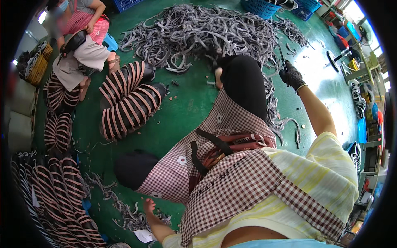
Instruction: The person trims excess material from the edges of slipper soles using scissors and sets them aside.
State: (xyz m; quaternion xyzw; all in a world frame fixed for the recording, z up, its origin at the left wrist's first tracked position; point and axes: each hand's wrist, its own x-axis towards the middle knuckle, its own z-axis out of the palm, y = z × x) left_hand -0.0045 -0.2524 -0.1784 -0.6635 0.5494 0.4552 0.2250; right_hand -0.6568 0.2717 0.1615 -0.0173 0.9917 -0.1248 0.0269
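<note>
My right hand (292, 77), in a dark glove, is stretched out to the right. It grips a thin dark tool (282, 53) whose exact kind I cannot make out. My bare left hand (150, 206) hangs low on the left with its fingers apart, holding nothing. It is nearest to loose grey strips (128, 211) on the floor and a white scrap (144, 235). A large heap of grey, fuzzy-looking strips (198, 31) lies in front of my knees. Left of my legs lie two rows of nested black pieces with pink edges (130, 109).
At the upper left sits a co-worker (84, 29) holding a black piece (75, 41). More black-and-pink stacks (66, 190) line the left side. Blue baskets (260, 8) stand behind the heap. On the right are a stand with a round base (332, 60) and cluttered shelving (372, 142).
</note>
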